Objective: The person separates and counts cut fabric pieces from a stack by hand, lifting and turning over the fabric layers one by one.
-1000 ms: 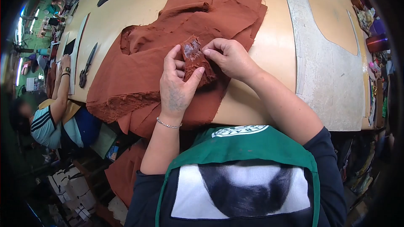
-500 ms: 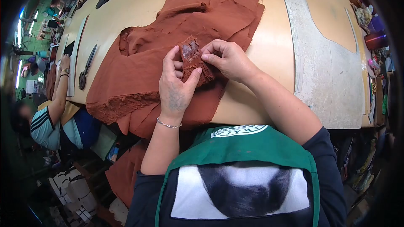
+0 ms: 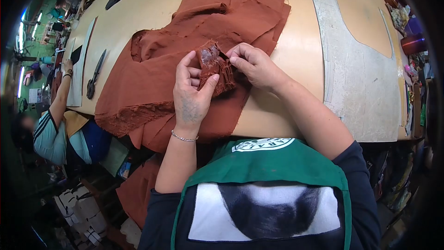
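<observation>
Rust-brown fabric [image 3: 152,76] lies in layered, rumpled pieces over the table, with frayed edges. Above it, my left hand [image 3: 190,97] grips a small bundle of rust-brown fabric pieces [image 3: 214,71] between thumb and fingers. Ragged threads fringe that bundle, and a shiny greyish patch shows on its upper part. On the bundle's right side, my right hand [image 3: 252,67] pinches the edge of a fabric layer, lifting it away from the others. My right fingertips partly hide the pinched edge.
A large pale pattern piece [image 3: 354,69] lies at the right. Dark shears [image 3: 96,74] rest on the table [image 3: 296,111] at the left, beside a narrow pattern piece [image 3: 83,69]. A co-worker's arm [image 3: 61,95] reaches onto the table there.
My right hand has moved slightly right, pulling the layer's edge outward so the bundle fans open. My left hand has barely shifted. The co-worker's arm has moved a little.
</observation>
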Tool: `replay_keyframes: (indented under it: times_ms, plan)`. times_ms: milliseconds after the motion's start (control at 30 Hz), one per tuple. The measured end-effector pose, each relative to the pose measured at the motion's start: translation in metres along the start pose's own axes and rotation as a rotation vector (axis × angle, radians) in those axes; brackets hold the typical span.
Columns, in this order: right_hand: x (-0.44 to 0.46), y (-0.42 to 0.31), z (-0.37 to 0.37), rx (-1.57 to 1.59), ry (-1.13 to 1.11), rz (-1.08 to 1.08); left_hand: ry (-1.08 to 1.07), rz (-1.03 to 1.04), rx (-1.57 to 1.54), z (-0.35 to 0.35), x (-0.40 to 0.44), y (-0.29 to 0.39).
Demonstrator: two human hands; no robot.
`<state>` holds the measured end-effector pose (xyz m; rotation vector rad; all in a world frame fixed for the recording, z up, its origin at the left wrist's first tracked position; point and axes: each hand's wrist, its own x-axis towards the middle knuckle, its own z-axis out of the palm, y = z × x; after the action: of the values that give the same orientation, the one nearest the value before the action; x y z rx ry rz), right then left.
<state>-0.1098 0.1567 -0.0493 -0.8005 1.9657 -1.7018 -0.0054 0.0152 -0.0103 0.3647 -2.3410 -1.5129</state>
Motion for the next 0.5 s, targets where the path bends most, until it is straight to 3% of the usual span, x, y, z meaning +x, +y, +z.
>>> replay_keyframes:
  times_ms: [133,367,500]
  plan:
    - [-0.002,0.001,-0.002,-0.066,0.053,-0.006,0.013,0.002,-0.028,0.001,0.001,-0.001]
    - [-0.005,-0.026,-0.003,-0.204,0.100,0.148,-0.037,0.026,0.323,0.002,0.003,0.018]
    - [-0.001,-0.009,0.004,0.090,0.163,0.013,0.009,0.183,0.615,0.011,0.018,0.023]
